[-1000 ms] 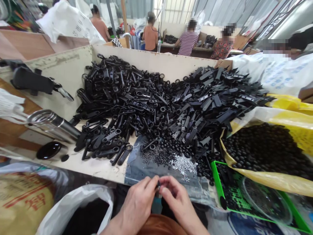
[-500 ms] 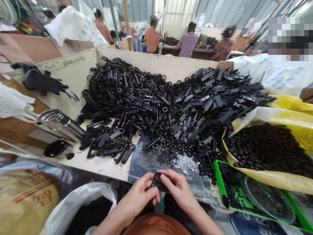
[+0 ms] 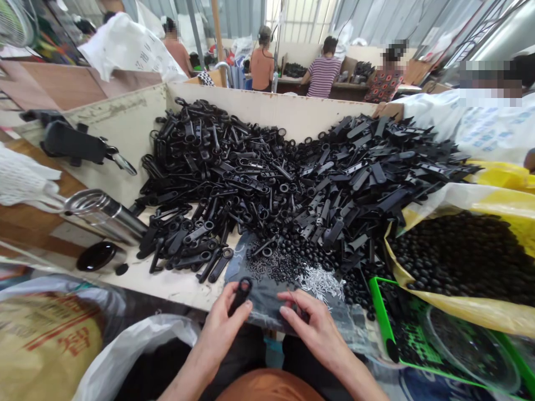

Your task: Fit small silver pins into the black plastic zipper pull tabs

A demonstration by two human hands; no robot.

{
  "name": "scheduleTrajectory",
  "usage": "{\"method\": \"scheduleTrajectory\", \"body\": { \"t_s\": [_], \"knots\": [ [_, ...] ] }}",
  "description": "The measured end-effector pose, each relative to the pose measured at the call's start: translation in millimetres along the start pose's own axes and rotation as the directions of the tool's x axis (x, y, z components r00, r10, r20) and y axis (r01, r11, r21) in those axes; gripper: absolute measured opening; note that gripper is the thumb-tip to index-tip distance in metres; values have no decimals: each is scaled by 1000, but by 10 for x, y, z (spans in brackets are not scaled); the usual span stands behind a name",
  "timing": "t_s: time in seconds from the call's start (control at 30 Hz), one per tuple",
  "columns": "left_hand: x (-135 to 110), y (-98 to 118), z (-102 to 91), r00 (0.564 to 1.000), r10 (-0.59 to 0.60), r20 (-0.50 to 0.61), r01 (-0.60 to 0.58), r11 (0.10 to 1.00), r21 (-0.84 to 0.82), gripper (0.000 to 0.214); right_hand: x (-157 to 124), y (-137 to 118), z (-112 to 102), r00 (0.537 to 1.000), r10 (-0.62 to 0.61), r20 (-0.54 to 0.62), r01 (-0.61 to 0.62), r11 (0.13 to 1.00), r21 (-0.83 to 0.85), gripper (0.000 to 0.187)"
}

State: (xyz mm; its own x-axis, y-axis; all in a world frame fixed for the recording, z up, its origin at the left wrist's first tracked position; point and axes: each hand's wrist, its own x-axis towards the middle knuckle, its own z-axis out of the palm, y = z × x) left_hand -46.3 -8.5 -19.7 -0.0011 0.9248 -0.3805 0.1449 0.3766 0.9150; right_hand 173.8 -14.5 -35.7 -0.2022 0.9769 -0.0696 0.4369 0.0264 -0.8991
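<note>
My left hand grips a black plastic part with a ring-shaped end, held over the front edge of the dark work mat. Apart from it, to the right, is my right hand. Its fingers curl round a thin reddish rod, and something dark shows in the palm; its kind is unclear. Just beyond the right hand lie small silver pins. Tiny dark pieces and round black beads are heaped behind them on the mat.
Large piles of black ring-ended parts and flat black parts fill the table. At right are a yellow bag of black balls and a green basket. A steel flask lies left; a white sack stands below. People sit beyond.
My hands have moved apart. The left went leftward and slightly up with the ring-ended part, and the right let go of that part and moved a little right.
</note>
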Motion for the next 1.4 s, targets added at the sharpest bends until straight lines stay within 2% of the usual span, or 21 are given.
{"method": "scheduleTrajectory", "body": {
  "t_s": [0.07, 0.13, 0.2, 0.37, 0.57, 0.7, 0.8, 0.87, 1.03, 1.17, 1.4],
  "knots": [
    [87, -23, 2, 971, 199, -133, -152, 942, 299, 24, 17, 28, -24, 998, -3, -59, 1, 999, -46, 25],
    [171, -26, 62, 941, 313, -125, -209, 832, 514, 12, 54, 46, -35, 994, -18, -104, 9, 996, -85, 24],
    [246, -28, 154, 932, 347, -103, -226, 780, 584, 10, 102, 51, -38, 991, -42, -127, 26, 992, -127, 22],
    [364, -85, 298, 918, 382, -109, -239, 751, 616, 14, 179, 42, -37, 986, -85, -144, 51, 973, -227, 18],
    [370, -65, 153, 949, 299, -100, -210, 837, 505, 16, 236, 75, 61, 984, -124, -130, 68, 927, -368, 16],
    [317, -6, 15, 980, 166, -105, -124, 938, 322, 33, 324, 136, 190, 979, -143, -147, 70, 906, -417, 22],
    [248, 15, -12, 994, 63, -88, -48, 986, 160, 37, 361, 118, 223, 975, -168, -145, 91, 899, -429, 30],
    [192, 25, 9, 998, 10, -63, -5, 997, 74, 38, 349, 43, 196, 974, -182, -137, 116, 914, -388, 29],
    [64, 74, 106, 994, -91, 55, 98, 986, -133, 40, 258, -253, 81, 976, -185, -112, 177, 981, -81, 19],
    [35, 96, 155, 988, -110, 113, 130, 975, -182, 40, 225, -357, 62, 974, -216, -75, 214, 976, -32, 15],
    [26, 37, 212, 988, -117, 98, 134, 973, -189, 41, 187, -309, 72, 979, -198, -42, 198, 980, 3, 17]
  ]
}}
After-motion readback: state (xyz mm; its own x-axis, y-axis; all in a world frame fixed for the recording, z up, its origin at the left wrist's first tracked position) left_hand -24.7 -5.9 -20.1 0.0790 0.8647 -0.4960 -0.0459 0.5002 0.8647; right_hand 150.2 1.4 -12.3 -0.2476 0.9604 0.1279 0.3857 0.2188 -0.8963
